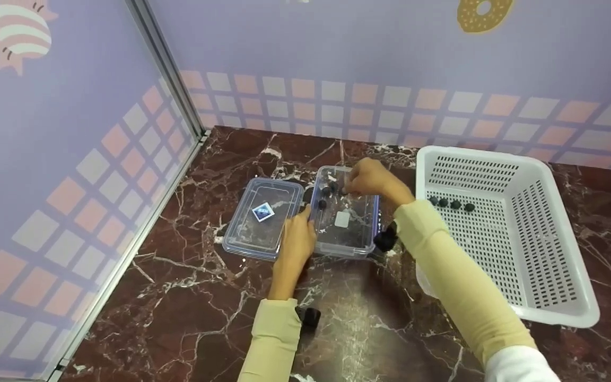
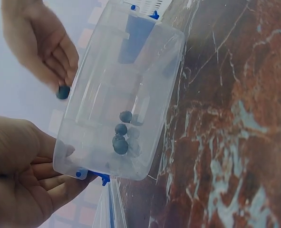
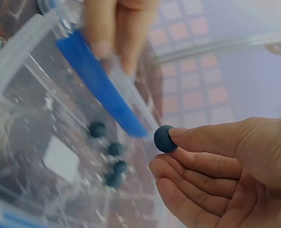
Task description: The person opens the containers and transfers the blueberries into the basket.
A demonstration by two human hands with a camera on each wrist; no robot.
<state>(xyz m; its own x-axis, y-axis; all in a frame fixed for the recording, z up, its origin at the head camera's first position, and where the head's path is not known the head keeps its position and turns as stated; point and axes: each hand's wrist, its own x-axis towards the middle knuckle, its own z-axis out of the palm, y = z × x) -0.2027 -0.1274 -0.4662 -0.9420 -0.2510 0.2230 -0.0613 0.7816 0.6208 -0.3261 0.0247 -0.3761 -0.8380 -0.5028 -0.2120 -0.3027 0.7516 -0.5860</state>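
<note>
Four dark balls lie in the clear box in front of you, grouped toward its left wall, while your right hand pinches a single ball between thumb and fingers near the box's far end. Your left hand grips the left side of that box, and the lid lies flat just left of it. On your right, the white basket holds four loose balls in a row.
</note>
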